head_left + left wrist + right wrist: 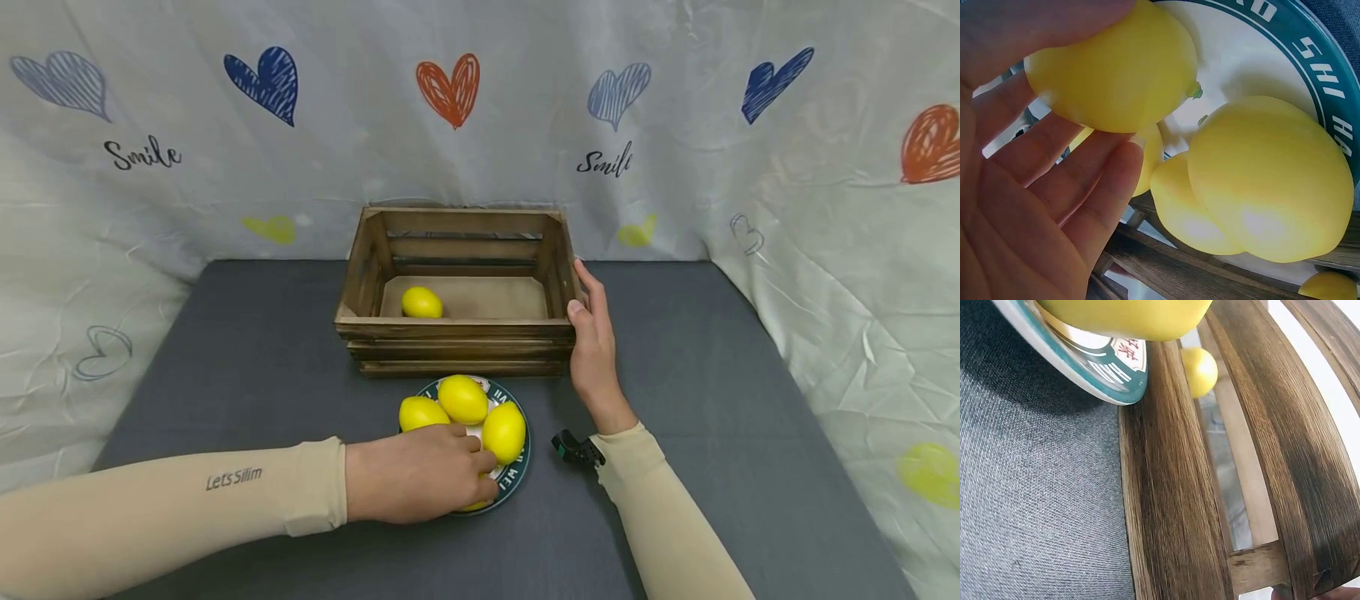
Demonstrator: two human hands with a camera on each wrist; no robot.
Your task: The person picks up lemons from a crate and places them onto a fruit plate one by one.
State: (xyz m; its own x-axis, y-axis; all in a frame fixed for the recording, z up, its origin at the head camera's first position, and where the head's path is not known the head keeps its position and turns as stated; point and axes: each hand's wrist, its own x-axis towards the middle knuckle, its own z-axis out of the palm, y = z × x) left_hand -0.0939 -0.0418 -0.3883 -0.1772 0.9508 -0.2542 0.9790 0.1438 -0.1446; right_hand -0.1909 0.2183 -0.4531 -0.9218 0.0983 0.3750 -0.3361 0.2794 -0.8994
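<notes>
The left hand (411,477) curled around a smooth yellow lemon (1113,65) at the near rim of the round, teal-bordered plate (522,471), where three more lemons (462,399) sat crowded together. Just beyond the plate stood the rough slatted wooden crate (457,333); the right hand (592,346) pressed relaxed fingers on its right corner. One lemon (422,302) lay inside, with bare floor beside it.

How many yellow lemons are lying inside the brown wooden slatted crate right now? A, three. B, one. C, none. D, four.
B: the head view shows a single yellow lemon on the floor of the brown wooden crate; the other lemons sit on the green-rimmed round plate in front of it.
</notes>
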